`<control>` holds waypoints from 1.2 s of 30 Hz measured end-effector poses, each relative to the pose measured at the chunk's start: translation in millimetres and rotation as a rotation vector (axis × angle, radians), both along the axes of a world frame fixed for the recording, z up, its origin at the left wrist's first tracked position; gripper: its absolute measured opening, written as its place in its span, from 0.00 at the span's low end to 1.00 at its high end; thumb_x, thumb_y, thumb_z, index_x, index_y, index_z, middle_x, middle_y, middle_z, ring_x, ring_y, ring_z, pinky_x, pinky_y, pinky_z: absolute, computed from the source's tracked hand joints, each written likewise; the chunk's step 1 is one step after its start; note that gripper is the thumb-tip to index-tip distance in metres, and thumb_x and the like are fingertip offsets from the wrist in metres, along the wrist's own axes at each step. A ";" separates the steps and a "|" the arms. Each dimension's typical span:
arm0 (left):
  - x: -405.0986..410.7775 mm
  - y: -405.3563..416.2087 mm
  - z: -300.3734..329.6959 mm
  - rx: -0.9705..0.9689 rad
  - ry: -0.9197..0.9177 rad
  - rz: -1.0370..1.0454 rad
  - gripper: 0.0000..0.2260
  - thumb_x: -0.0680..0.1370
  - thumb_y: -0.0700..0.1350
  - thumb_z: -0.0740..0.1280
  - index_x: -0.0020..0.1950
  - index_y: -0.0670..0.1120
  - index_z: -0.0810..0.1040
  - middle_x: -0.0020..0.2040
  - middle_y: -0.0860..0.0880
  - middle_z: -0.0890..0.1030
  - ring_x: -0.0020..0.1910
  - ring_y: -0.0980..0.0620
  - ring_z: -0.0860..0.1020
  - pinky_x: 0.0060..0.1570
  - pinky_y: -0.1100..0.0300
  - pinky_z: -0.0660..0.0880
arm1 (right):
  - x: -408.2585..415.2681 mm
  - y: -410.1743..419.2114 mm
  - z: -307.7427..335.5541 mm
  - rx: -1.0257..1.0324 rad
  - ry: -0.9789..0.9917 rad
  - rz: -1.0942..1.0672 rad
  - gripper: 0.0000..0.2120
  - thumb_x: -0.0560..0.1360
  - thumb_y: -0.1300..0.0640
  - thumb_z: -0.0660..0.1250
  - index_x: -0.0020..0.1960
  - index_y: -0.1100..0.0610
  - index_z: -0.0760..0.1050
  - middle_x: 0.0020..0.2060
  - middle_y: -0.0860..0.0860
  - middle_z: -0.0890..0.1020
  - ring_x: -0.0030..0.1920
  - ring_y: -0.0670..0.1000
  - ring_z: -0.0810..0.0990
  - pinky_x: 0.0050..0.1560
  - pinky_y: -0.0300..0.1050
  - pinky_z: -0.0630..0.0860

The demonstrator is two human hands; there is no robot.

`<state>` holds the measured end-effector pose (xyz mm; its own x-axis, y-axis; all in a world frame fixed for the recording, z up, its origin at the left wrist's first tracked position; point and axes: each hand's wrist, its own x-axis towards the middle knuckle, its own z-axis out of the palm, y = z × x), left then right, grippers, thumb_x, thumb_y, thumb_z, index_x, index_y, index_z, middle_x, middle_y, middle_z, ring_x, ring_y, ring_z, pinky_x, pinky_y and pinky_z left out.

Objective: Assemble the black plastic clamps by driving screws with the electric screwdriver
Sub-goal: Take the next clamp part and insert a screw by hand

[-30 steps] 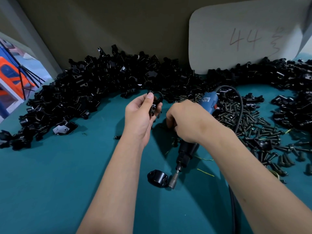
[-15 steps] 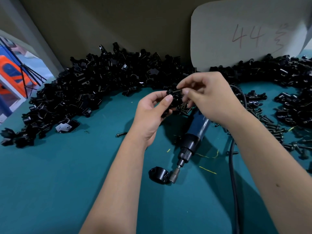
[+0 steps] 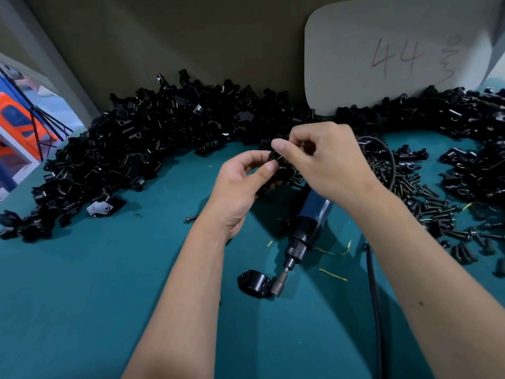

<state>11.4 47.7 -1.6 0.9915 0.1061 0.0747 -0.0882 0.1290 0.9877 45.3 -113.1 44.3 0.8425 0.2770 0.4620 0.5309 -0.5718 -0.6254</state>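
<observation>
While electric screwdriver (image 3: pixel 311 214) is lying on teal mat (image 3: pixel 82 310), bit touching loose clamp half (image 3: pixel 252 283), left hand (image 3: pixel 240 184) is gripping black clamp (image 3: pixel 276 173); right hand (image 3: pixel 325 157) fingertips are pinching at its top.

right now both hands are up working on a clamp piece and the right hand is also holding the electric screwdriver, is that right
Not quite. The head view shows the left hand and right hand together on the small black clamp piece, but the right hand does not hold the electric screwdriver. It lies on the teal table below the hands, its bit against a loose black clamp half.
</observation>
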 end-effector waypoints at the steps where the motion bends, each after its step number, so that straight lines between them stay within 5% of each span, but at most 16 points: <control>1: 0.5 1.4 1.0 -0.024 -0.002 0.023 0.06 0.82 0.38 0.68 0.57 0.42 0.81 0.47 0.46 0.84 0.46 0.51 0.82 0.51 0.56 0.80 | -0.5 2.8 -1.4 0.013 0.011 -0.026 0.26 0.82 0.41 0.65 0.35 0.60 0.76 0.27 0.54 0.75 0.30 0.52 0.72 0.35 0.48 0.68; 3: 2.3 6.1 3.2 -0.109 0.004 0.135 0.05 0.83 0.38 0.67 0.57 0.41 0.81 0.47 0.46 0.85 0.42 0.53 0.83 0.45 0.62 0.79 | -3.0 9.4 -4.4 -0.046 0.046 -0.073 0.28 0.83 0.39 0.60 0.36 0.59 0.76 0.29 0.54 0.78 0.34 0.56 0.76 0.37 0.50 0.71; 7: 4.9 17.8 5.8 -0.352 0.048 0.336 0.04 0.84 0.39 0.66 0.52 0.40 0.80 0.47 0.45 0.86 0.42 0.51 0.84 0.46 0.62 0.80 | -15.2 27.4 -13.6 -0.473 0.093 0.094 0.05 0.80 0.54 0.68 0.52 0.51 0.82 0.48 0.51 0.82 0.51 0.57 0.80 0.52 0.49 0.77; 11: 4.1 20.8 6.1 -0.471 0.101 0.337 0.05 0.83 0.40 0.67 0.53 0.38 0.79 0.47 0.41 0.83 0.40 0.50 0.83 0.45 0.61 0.81 | -23.3 36.1 -16.5 -0.673 0.071 0.161 0.12 0.76 0.66 0.68 0.54 0.53 0.81 0.50 0.53 0.81 0.50 0.58 0.80 0.49 0.51 0.80; 16: 6.9 15.6 4.9 -0.558 0.160 0.293 0.05 0.83 0.39 0.68 0.53 0.37 0.77 0.47 0.39 0.80 0.39 0.48 0.81 0.40 0.61 0.79 | -26.7 41.6 -18.1 -0.733 0.043 0.132 0.11 0.78 0.67 0.65 0.57 0.56 0.79 0.49 0.56 0.81 0.48 0.58 0.82 0.48 0.49 0.79; 18: 6.3 15.0 4.3 -0.558 0.176 0.264 0.06 0.82 0.40 0.69 0.54 0.37 0.77 0.46 0.40 0.82 0.39 0.49 0.81 0.41 0.61 0.79 | -22.0 40.0 -19.9 -0.666 0.053 0.123 0.10 0.79 0.65 0.66 0.57 0.57 0.81 0.49 0.55 0.81 0.49 0.57 0.82 0.49 0.46 0.78; 22: 2.8 15.0 4.0 -0.504 0.168 0.214 0.04 0.77 0.34 0.73 0.51 0.39 0.81 0.40 0.45 0.85 0.39 0.52 0.81 0.41 0.65 0.79 | -6.6 25.2 -12.6 -0.042 0.134 0.005 0.04 0.77 0.61 0.74 0.48 0.53 0.85 0.37 0.44 0.82 0.35 0.38 0.78 0.41 0.26 0.72; 26: 0.1 12.0 6.5 -0.487 0.157 0.102 0.17 0.70 0.35 0.76 0.57 0.38 0.79 0.41 0.46 0.84 0.38 0.53 0.79 0.40 0.66 0.78 | 0.2 10.6 -10.6 0.432 0.173 -0.026 0.05 0.75 0.61 0.76 0.46 0.52 0.85 0.36 0.48 0.86 0.38 0.49 0.85 0.45 0.46 0.84; 36: -1.3 8.3 5.5 -0.485 0.134 -0.038 0.15 0.68 0.38 0.77 0.53 0.40 0.80 0.41 0.47 0.83 0.41 0.53 0.79 0.41 0.66 0.78 | 5.9 0.4 -9.1 0.251 0.228 0.079 0.05 0.77 0.62 0.75 0.46 0.53 0.86 0.33 0.48 0.85 0.32 0.45 0.83 0.39 0.38 0.79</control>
